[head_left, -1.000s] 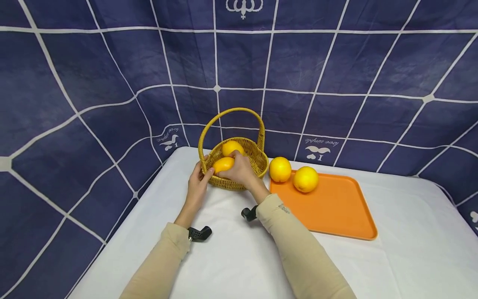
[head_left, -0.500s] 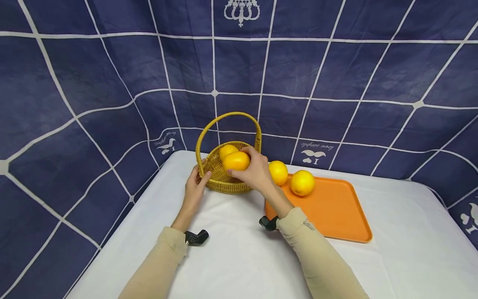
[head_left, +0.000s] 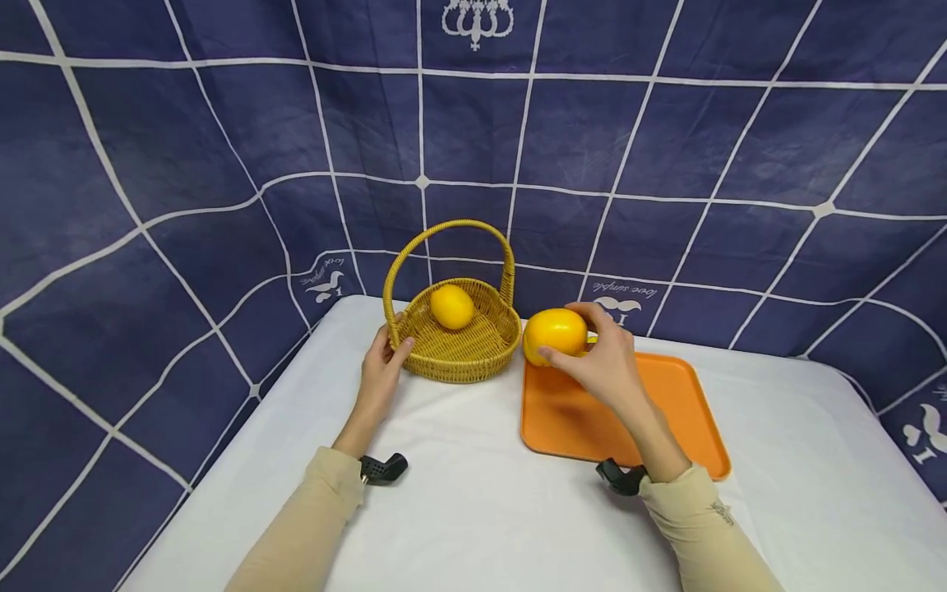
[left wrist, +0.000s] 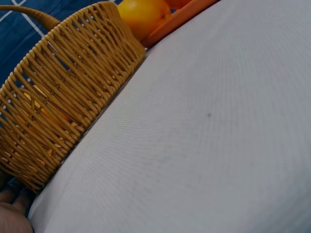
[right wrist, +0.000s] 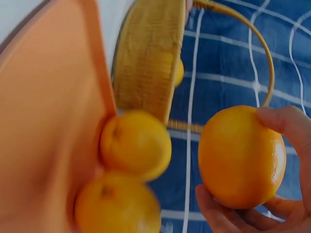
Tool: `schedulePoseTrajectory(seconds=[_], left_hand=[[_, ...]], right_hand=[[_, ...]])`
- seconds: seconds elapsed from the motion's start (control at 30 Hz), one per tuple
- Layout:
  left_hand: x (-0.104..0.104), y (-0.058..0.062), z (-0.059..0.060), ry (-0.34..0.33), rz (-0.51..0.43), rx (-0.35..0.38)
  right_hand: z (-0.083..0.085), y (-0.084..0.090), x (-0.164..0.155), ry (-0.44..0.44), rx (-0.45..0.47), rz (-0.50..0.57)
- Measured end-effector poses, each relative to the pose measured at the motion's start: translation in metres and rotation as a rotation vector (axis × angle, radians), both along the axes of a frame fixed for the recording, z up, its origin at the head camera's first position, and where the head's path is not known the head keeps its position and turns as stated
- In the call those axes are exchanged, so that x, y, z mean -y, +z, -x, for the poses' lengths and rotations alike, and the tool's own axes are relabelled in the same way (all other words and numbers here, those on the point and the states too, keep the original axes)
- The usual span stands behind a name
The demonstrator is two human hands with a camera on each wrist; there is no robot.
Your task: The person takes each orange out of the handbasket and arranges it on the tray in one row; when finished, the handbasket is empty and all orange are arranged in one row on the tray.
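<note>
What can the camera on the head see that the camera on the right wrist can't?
Only the head view shows the left hand touching the basket's side, the white table, and one orange inside the basket in full. Only the right wrist view shows two oranges on the tray, which the right hand hides from the head camera. Both show the right hand gripping an orange, the wicker basket, the orange tray and the blue cloth backdrop.

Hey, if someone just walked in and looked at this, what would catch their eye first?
Probably the bright orange that the right hand grips above the orange tray's far left corner. Next, the wicker basket left of the tray, one orange inside, the left hand touching its near rim.
</note>
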State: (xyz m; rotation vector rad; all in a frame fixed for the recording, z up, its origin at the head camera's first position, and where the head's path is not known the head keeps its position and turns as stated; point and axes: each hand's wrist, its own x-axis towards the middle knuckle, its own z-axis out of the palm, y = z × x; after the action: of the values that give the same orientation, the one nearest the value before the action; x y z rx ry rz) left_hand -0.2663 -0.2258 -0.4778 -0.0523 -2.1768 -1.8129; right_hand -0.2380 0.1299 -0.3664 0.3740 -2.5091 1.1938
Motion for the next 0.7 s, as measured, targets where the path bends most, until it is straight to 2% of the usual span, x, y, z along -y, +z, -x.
schedulePoseTrajectory(seconds=[0.23, 0.57, 0.7], left_hand=[[-0.006, 0.031, -0.02, -0.046, -0.014, 0.049], [-0.006, 0.036, -0.019, -0.034, 0.018, 0.048], [-0.006, 0.035, -0.017, -0.035, 0.022, 0.056]], right_hand=[[-0.005, -0.008, -0.05, -0.149, -0.055, 0.027], [-0.004, 0.0, -0.092, -0.339, -0.027, 0.008], [-0.003, 0.001, -0.106, -0.424, 0.048, 0.021]])
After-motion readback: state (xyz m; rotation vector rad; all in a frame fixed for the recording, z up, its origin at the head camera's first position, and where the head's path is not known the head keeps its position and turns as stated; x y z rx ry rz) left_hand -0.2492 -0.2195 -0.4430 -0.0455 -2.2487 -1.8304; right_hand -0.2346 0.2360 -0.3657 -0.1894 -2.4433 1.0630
